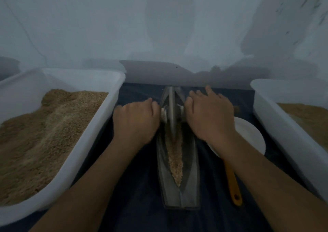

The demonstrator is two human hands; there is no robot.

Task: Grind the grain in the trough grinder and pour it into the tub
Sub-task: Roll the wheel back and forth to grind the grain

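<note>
A grey metal trough grinder lies lengthwise on a dark cloth in front of me, with a line of tan grain along its groove. A grey grinding wheel stands upright in the far half of the trough, on a pale axle handle. My left hand grips the axle's left end with curled fingers. My right hand lies over the axle's right end, its fingers stretched forward. A white tub with tan grain inside sits to the left, and another white tub holding grain sits to the right.
A white bowl with a yellow-handled tool beside it lies between the trough and the right tub, partly under my right forearm. A pale wall rises directly behind the trough. The dark cloth covers the surface.
</note>
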